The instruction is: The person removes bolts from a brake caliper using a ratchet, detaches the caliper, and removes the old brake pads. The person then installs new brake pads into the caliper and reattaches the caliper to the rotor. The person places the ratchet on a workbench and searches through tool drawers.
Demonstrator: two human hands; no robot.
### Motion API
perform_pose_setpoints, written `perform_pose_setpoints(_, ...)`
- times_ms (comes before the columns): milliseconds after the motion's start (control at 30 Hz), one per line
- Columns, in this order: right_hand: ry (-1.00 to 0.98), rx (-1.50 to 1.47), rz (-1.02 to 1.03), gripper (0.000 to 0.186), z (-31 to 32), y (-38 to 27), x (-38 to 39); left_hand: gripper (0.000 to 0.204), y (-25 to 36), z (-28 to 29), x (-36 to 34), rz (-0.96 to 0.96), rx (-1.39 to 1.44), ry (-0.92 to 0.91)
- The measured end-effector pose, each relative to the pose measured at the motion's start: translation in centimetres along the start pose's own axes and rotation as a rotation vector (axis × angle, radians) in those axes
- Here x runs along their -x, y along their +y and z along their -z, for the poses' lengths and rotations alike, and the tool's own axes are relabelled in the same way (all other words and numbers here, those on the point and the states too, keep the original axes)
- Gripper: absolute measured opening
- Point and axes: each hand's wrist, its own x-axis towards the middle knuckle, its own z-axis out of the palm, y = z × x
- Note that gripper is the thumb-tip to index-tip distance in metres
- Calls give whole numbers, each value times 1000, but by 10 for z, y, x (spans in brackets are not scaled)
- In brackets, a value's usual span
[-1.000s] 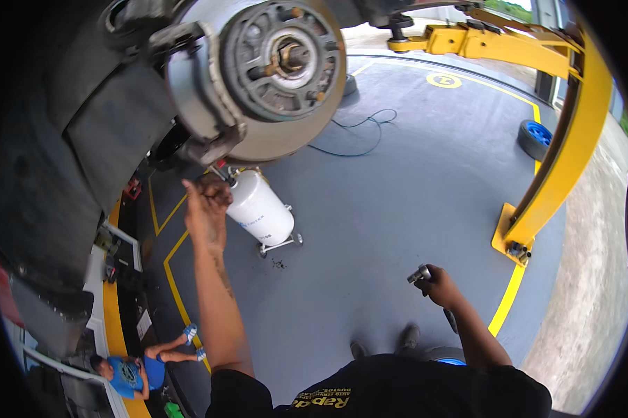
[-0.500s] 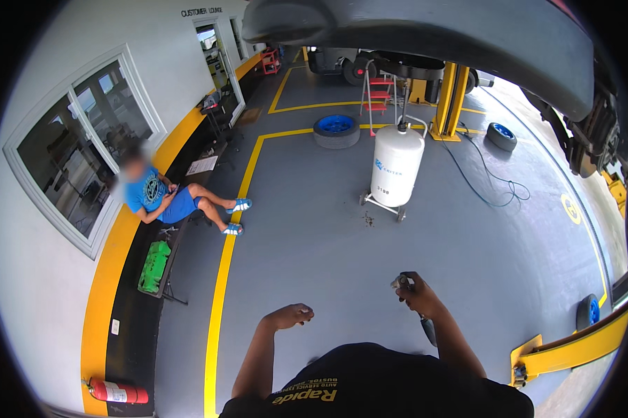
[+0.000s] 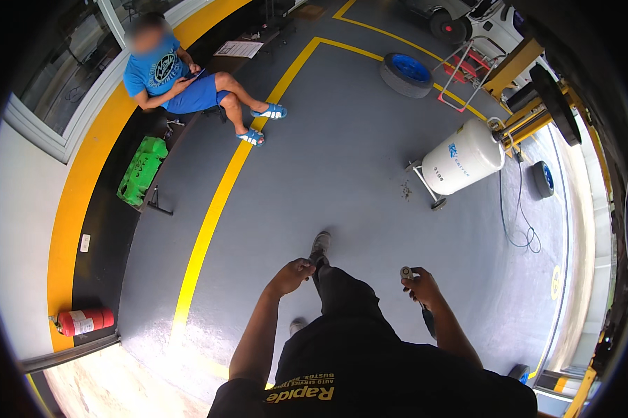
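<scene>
My right hand (image 3: 422, 285) wraps around a metal ratchet (image 3: 406, 274) above the gray workshop floor (image 3: 279, 202), the tool's round head jutting past the thumb and its dark handle showing below the fist. My left hand (image 3: 290, 276), fingers curled inward, hangs beside a dark trouser leg (image 3: 345, 292); from my remote feed, I cannot tell whether it holds anything. A white wheeled tank (image 3: 464, 157) stands ahead, right.

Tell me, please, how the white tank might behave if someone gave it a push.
The white tank would probably roll, since wheels show at its base. It might tip if shoved near the top, as its body is taller than wide. Its smooth, rounded side looks rigid, so it likely won't flex.
</scene>
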Motion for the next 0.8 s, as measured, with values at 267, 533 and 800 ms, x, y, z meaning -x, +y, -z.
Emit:
perform_pose_setpoints(267, -256, 32, 29, 56, 38, -295, -261, 43, 181, 175, -217, 226, 95, 38)
perform_pose_setpoints(533, -451, 106, 472, 36, 100, -691, -487, 45, 413, 353, -516, -148, 250, 57)
perform_pose_setpoints(800, -266, -7, 237, 21, 153, -901, -733, 39, 597, 580, -798, -114, 26, -22)
